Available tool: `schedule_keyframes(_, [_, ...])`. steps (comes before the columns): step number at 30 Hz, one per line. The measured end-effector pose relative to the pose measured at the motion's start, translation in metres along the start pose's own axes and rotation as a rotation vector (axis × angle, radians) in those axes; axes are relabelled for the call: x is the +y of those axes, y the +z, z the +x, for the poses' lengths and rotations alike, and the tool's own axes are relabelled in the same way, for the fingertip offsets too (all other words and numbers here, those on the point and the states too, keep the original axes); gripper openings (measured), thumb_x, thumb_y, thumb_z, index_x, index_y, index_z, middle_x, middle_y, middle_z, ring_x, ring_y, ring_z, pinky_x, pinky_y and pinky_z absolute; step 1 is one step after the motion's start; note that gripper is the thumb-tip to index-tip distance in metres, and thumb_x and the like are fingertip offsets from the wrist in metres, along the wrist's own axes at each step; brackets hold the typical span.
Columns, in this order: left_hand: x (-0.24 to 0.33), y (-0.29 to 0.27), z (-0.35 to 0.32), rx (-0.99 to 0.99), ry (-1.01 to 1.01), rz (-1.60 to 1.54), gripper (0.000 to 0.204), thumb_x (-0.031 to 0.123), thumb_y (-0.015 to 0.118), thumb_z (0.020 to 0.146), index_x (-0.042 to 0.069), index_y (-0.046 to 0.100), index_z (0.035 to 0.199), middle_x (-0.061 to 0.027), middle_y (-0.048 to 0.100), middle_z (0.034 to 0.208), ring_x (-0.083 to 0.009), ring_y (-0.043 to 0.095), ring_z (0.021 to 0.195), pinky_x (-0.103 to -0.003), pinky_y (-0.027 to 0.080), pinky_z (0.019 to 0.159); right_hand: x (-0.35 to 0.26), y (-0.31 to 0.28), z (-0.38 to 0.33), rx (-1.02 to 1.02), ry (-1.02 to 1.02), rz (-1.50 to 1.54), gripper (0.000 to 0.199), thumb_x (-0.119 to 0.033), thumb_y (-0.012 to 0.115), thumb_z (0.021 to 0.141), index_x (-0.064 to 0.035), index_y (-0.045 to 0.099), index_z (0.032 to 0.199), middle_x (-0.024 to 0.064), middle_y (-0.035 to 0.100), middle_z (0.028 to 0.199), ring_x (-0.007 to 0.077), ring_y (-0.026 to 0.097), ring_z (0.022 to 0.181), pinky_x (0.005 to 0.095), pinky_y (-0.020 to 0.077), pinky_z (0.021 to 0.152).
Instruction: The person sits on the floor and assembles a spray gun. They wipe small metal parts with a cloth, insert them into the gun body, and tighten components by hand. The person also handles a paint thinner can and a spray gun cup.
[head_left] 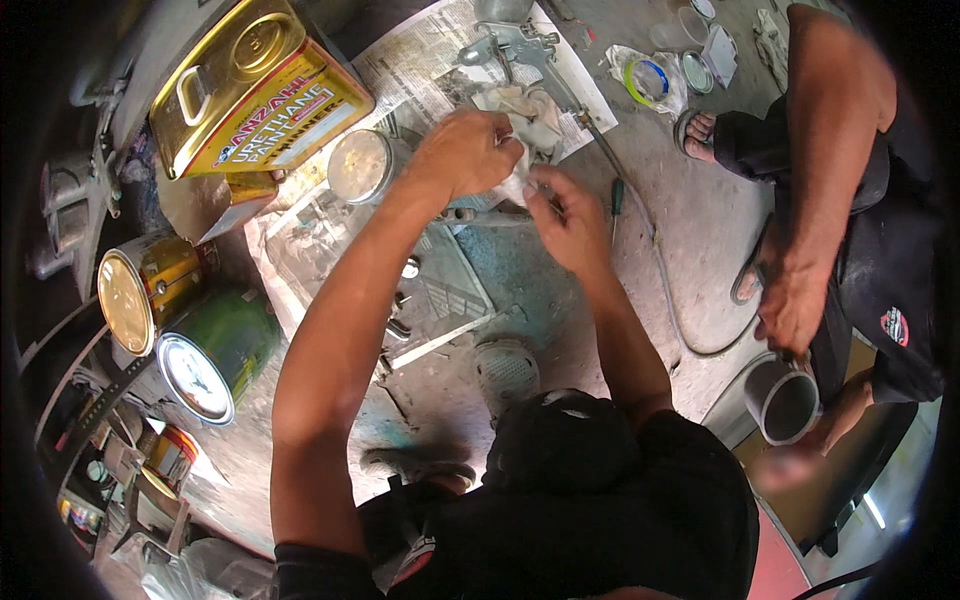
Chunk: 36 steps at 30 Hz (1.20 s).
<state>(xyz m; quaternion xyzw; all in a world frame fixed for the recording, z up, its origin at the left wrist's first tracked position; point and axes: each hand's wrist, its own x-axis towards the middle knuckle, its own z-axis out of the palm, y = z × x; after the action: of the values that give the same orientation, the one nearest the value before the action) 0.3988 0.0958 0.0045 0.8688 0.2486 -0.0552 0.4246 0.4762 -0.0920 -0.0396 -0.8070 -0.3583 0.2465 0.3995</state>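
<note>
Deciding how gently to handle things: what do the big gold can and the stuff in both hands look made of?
Gold can: apparently lacquered sheet metal, with glossy highlights, seamed edges and a wire handle. Wad under left hand and right hand: soft white cloth, crumpled and matte; possibly paper.

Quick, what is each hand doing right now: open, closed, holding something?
Left hand: closed on a white rag.
Right hand: fingers pinched on a lower bit of the same rag, above the newspaper.
</note>
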Motion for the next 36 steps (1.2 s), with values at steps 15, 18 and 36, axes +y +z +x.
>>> schedule_keyframes(15, [0.105, -0.109, -0.137, 0.675, 0.478, -0.194, 0.008, 0.003, 0.07, 0.082, -0.001, 0.063, 0.082, -0.0111, 0.054, 0.09, -0.0208, 0.053, 0.083, -0.036, 0.05, 0.074, -0.141, -0.062, -0.009, 0.34, -0.614, -0.136, 0.036, 0.008, 0.059, 0.08, 0.0004, 0.071, 0.113, 0.0113, 0.065, 0.08, 0.017, 0.059, 0.064, 0.0272, 0.0474, 0.058])
schedule_keyframes(18, [0.078, -0.112, -0.163, 0.526, 0.48, -0.554, 0.009, 0.002, 0.068, 0.084, 0.0, 0.061, 0.08, -0.0112, 0.054, 0.099, -0.018, 0.051, 0.089, -0.034, 0.049, 0.077, -0.177, -0.059, -0.005, 0.389, -0.753, -0.178, 0.037, 0.006, 0.061, 0.082, -0.0002, 0.07, 0.117, 0.0118, 0.067, 0.083, 0.0168, 0.062, 0.067, 0.0277, 0.0489, 0.06])
schedule_keyframes(36, [0.026, -0.165, -0.278, 0.646, 0.016, -0.565, 0.037, 0.031, 0.047, 0.105, -0.002, 0.057, 0.091, -0.0149, 0.056, 0.074, -0.0276, 0.051, 0.066, -0.037, 0.042, 0.064, -0.252, 0.057, -0.03, -0.354, -0.549, 0.319, 0.037, -0.008, 0.066, 0.092, -0.0004, 0.062, 0.128, 0.0104, 0.065, 0.07, 0.0171, 0.061, 0.06, 0.0314, 0.0478, 0.058])
